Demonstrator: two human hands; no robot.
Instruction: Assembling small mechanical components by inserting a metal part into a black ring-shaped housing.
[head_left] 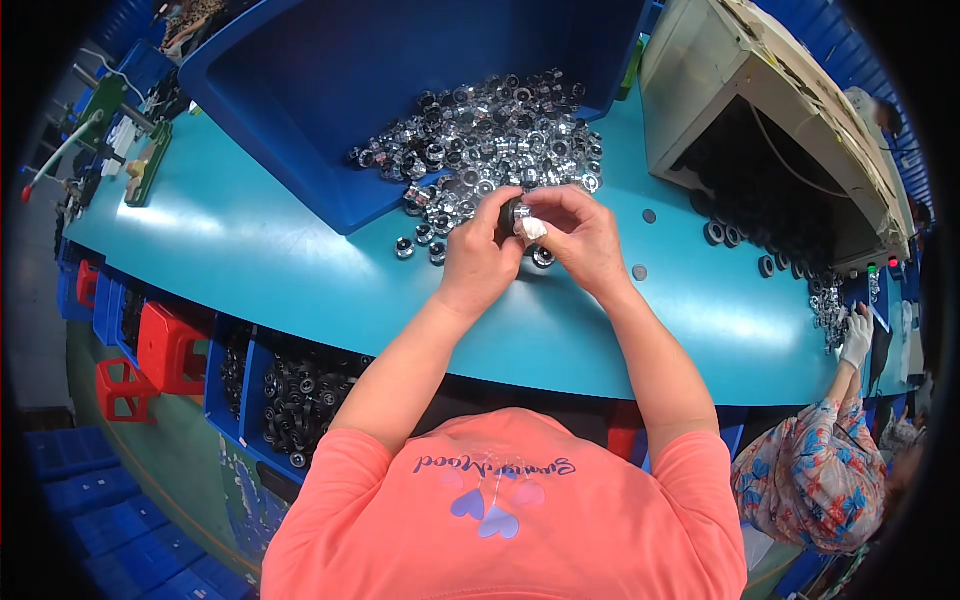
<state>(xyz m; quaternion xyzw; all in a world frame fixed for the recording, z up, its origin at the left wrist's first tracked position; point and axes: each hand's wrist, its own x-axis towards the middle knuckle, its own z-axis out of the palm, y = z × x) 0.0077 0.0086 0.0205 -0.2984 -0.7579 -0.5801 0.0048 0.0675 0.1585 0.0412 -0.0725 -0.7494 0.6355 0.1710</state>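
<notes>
Our left hand (478, 252) and right hand (580, 235) pinch one small black ring (512, 213) together; five loose chrome rings (420, 238) lie just beside the blue bin (290, 150).

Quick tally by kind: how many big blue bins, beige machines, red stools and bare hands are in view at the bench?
Blue bin: 1
Beige machine: 1
Red stools: 2
Bare hands, left hand and right hand: 2
Total: 6
</notes>
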